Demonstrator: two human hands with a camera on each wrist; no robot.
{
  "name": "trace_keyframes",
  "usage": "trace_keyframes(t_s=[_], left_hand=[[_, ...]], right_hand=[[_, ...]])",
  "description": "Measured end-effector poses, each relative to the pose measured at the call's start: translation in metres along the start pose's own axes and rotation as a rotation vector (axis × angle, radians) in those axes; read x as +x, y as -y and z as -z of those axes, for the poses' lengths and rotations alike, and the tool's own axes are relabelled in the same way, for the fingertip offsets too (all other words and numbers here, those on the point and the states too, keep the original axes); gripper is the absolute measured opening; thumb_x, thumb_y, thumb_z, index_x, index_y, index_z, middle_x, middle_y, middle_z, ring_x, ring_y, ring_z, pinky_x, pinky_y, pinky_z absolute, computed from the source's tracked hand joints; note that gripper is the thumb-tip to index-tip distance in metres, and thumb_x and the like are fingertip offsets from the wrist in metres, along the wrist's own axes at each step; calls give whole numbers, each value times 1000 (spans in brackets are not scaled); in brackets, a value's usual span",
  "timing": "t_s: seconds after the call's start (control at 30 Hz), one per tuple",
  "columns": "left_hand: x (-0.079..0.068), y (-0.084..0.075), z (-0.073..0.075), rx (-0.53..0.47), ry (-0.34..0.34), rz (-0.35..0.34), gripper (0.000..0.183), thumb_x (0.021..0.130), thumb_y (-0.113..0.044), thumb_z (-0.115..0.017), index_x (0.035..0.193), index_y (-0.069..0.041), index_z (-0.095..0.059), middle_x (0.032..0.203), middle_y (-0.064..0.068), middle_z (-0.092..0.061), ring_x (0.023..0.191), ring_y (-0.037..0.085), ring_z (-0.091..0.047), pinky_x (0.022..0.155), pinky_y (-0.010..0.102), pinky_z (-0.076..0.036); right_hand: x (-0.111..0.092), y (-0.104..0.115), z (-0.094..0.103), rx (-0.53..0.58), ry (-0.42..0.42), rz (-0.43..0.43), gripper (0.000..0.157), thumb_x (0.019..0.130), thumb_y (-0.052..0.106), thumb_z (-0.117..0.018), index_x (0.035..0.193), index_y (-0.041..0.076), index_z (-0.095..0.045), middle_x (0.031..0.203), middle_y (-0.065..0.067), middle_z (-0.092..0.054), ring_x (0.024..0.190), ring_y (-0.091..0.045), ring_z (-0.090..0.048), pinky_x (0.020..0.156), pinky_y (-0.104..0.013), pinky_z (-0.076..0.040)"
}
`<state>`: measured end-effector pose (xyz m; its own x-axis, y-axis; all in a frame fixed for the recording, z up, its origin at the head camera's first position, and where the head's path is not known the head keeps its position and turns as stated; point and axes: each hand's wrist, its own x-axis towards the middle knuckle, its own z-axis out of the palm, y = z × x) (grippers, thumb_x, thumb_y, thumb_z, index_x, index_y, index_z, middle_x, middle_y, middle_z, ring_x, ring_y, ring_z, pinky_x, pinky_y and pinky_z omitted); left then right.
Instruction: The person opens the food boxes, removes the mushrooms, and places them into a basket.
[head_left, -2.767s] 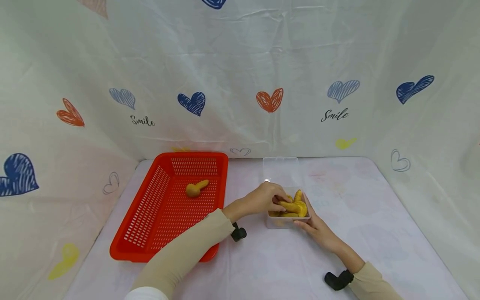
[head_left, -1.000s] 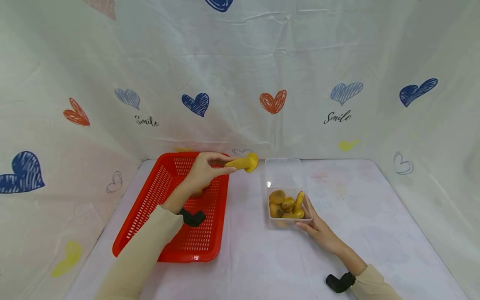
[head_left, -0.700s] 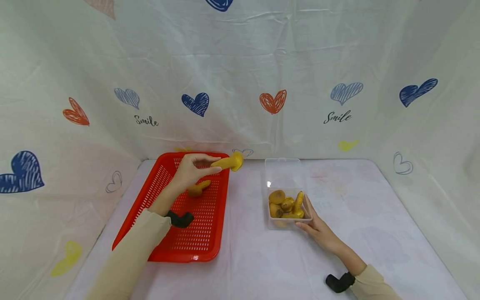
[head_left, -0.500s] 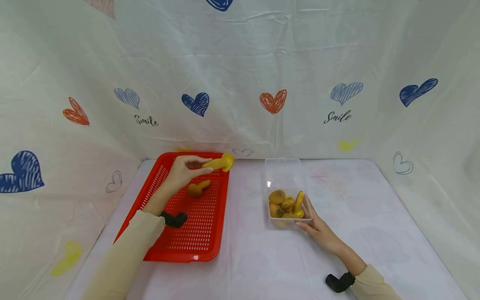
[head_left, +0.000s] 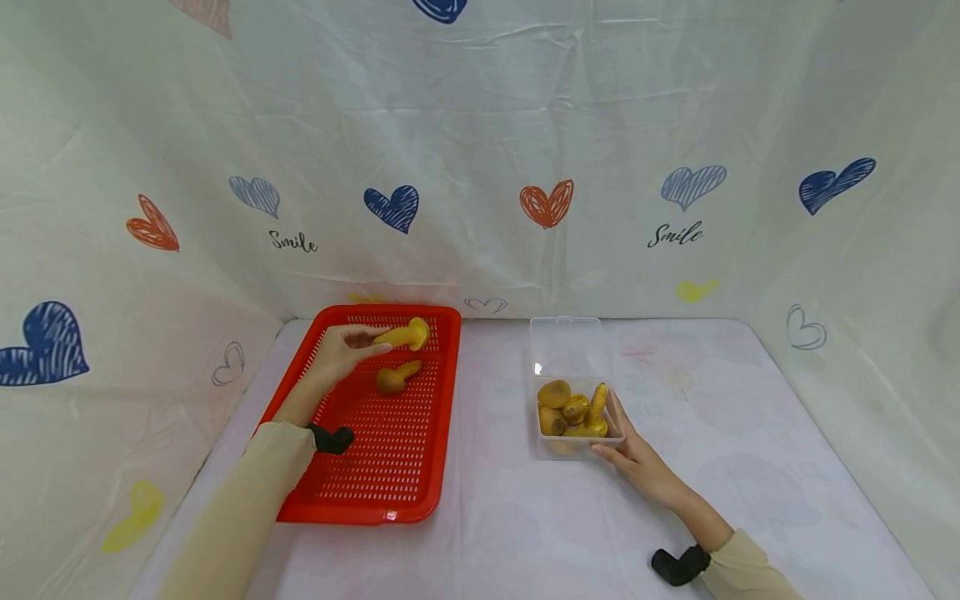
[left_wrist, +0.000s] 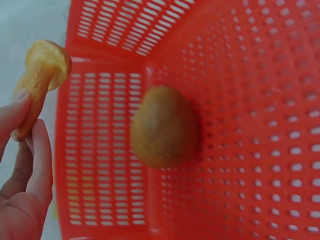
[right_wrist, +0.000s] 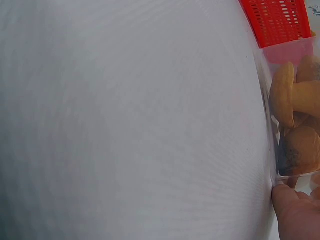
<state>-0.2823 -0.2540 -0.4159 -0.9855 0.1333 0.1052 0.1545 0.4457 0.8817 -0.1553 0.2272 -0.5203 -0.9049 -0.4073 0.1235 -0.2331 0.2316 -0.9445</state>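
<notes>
My left hand (head_left: 339,352) pinches a yellow mushroom (head_left: 408,334) by the stem, its cap pointing right, over the far part of the red basket (head_left: 442,433). In the left wrist view thumb and fingers nip the stem end of that mushroom (left_wrist: 44,72). A second mushroom (head_left: 392,381), browner, lies on the basket floor just below the hand. With thumb at the front and fingers along the right side, my right hand (head_left: 637,462) holds a clear plastic box (head_left: 573,450). Several yellow-brown mushrooms (head_left: 555,393) lie inside it; some also show through its wall in the right wrist view.
The box's clear lid (head_left: 565,343) stands raised at its back. A pale cloth (head_left: 495,500) covers the table, and a white curtain (head_left: 465,125) printed with hearts hangs behind and at both sides. The basket has raised, slotted walls.
My left hand has lifted a mushroom out of the box and carried it left, then lower over the basket. The right hand has stayed at the box.
</notes>
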Motion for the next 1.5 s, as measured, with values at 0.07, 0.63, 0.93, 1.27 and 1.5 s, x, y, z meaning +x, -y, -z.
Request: trace_keyframes(t_s=[0.07, 0.63, 0.93, 1.27, 1.5], left_hand=[[1, 5, 1, 11, -5, 7, 36, 90, -14, -76, 121, 5, -69, 117, 23, -68, 92, 17, -67, 77, 17, -55], [4, 37, -6, -6, -28, 81, 35, 92, -6, -72, 122, 10, -66, 122, 26, -65, 98, 18, -66, 76, 12, -51], [3, 47, -9, 2, -48, 131, 37, 93, -8, -71, 125, 9, -64, 123, 25, -65, 112, 31, -61, 76, 10, -48], [0, 50, -11, 43, -58, 200, 38, 97, -10, -67, 127, 12, -61, 125, 28, -62, 117, 39, -58, 76, 13, -46], [-3, 53, -11, 107, -18, 184, 35, 96, -7, -67, 123, 15, -61, 119, 30, -64, 111, 40, -60, 73, 16, -48]], right_hand=[[0, 0, 0, -4, 0, 0, 91, 102, 7, -56, 159, 20, 14, 164, -15, 14, 144, -53, -1, 96, -15, -43], [1, -1, 1, 8, 2, 3, 90, 103, 8, -55, 159, 24, 14, 164, -13, 15, 144, -52, 0, 97, -15, -42], [1, 0, 1, 10, 4, 14, 91, 102, 6, -55, 159, 21, 14, 164, -15, 15, 144, -53, 0, 97, -16, -43], [1, 0, 1, 10, -6, 0, 91, 102, 7, -56, 159, 26, 13, 164, -14, 14, 144, -53, 0, 97, -16, -43], [0, 0, 0, 2, -7, -15, 91, 103, 9, -56, 159, 32, 12, 165, -14, 14, 144, -52, 0, 97, -15, -41]])
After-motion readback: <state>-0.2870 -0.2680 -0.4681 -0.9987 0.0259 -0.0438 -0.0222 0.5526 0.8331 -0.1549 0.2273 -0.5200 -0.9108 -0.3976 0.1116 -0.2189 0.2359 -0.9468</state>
